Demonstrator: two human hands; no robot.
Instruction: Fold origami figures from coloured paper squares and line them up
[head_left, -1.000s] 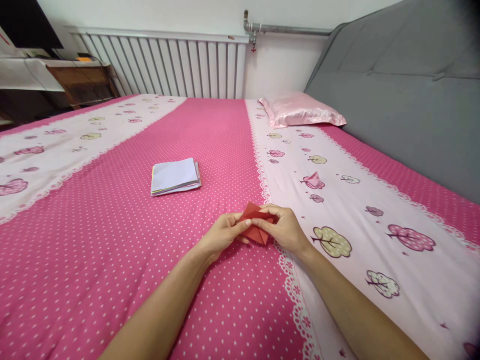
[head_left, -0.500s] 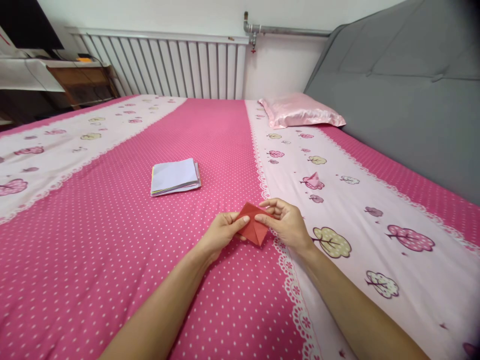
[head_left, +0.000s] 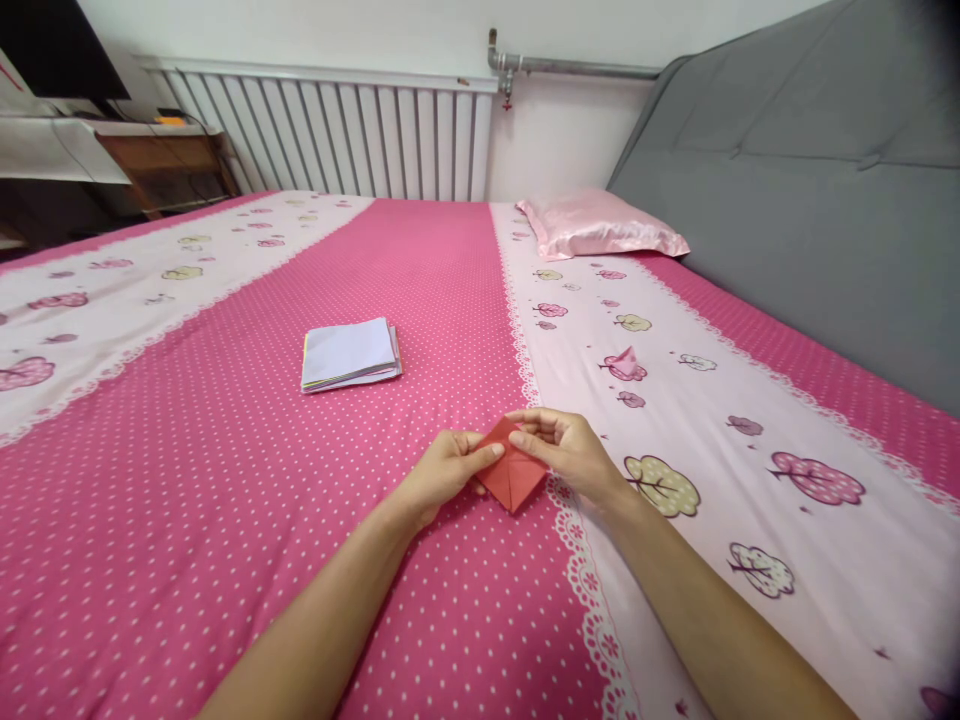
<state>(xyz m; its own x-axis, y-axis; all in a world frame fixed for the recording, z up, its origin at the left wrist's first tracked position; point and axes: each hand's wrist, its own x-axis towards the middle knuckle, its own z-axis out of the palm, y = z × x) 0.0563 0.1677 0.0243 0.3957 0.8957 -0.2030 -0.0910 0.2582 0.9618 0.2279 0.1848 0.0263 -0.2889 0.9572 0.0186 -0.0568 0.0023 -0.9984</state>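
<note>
Both hands hold a small folded red paper [head_left: 517, 480] above the bed, turned so that one corner points toward me. Crease lines meet near its middle. My left hand [head_left: 446, 470] pinches its left side, thumb on top and fingers underneath. On the right side, my right hand [head_left: 566, 450] grips the paper with its thumb lying on the upper face and its fingers behind the far edge. The paper's underside is hidden.
A stack of coloured paper sheets [head_left: 349, 355] lies on the polka-dot bedspread [head_left: 435, 260], left of my hands. A small pink folded paper piece [head_left: 624, 360] sits to the right. Farther off are a pink pillow [head_left: 600, 225], grey headboard [head_left: 810, 190] and radiator [head_left: 322, 130].
The red paper has turned slightly and come a little nearer to me, its near corner now lower in view. Both hands stay on it, with the right fingers shifted slightly.
</note>
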